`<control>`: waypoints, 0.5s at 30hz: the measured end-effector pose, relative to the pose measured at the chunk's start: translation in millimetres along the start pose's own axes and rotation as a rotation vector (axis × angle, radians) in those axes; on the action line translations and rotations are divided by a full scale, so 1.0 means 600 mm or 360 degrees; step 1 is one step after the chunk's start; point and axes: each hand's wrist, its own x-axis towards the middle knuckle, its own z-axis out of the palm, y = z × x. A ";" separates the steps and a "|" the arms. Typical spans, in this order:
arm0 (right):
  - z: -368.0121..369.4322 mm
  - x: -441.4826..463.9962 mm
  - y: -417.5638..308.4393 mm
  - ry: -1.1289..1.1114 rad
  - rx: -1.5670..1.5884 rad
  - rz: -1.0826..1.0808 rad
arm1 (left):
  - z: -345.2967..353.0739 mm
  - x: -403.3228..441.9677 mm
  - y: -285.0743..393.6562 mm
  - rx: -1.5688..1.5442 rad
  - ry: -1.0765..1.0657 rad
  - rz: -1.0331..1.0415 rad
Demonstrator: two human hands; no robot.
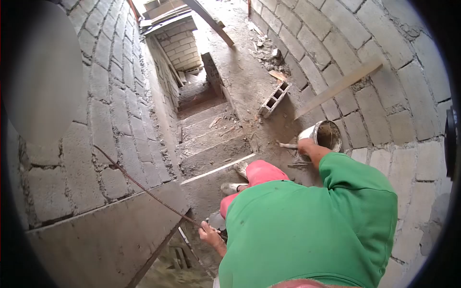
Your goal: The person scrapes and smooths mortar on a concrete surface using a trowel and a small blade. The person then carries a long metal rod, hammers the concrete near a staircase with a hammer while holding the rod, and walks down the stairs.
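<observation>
My right hand (306, 146) is closed at the left side of a mortar-smeared white bucket (309, 132), which leans with its mouth turned right. A short pale tool handle (287, 145) sticks out from the fingers; the tool's other end is hidden. Low on the left, my left hand (210, 234) has its fingers curled beside my green sweatshirt (307, 230). Its grip is too small to make out. The end of a bent rusty rebar (149, 192) reaches this hand, but I cannot tell whether it is held. A grey flat patch shows just beyond the fingers.
Rough concrete steps (213, 149) descend ahead, with a pale strip (218, 169) along the top edge. A hollow block (275, 100) lies right of them, near a leaning board (338, 89). Block walls (110, 96) flank both sides. An opening (173, 261) gapes below left.
</observation>
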 end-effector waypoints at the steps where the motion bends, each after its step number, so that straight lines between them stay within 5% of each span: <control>1: 0.016 -0.009 0.033 -0.0008 0.0001 0.0092 | 0.011 0.009 0.002 0.0037 -0.0024 0.0037; 4: 0.093 -0.017 0.135 -0.0283 0.0209 0.0206 | 0.038 0.066 -0.030 0.0131 0.0107 0.0004; 6: 0.134 -0.049 0.169 -0.0476 0.0427 0.0255 | 0.054 0.102 -0.035 0.0740 0.0312 0.0545; 7: 0.172 -0.066 0.169 -0.0239 0.0143 0.0116 | 0.057 0.132 -0.047 0.0658 0.0239 0.0446; 10: 0.186 -0.151 0.150 -0.0517 0.0864 0.0514 | 0.068 0.213 -0.082 0.0581 0.0048 0.0322; 12: 0.162 -0.182 0.129 -0.0487 0.0776 0.0482 | 0.084 0.238 -0.070 0.0603 -0.0110 0.0303; 15: 0.173 -0.163 0.125 -0.0481 0.0676 0.0424 | 0.125 0.227 0.015 0.0250 -0.0506 -0.0160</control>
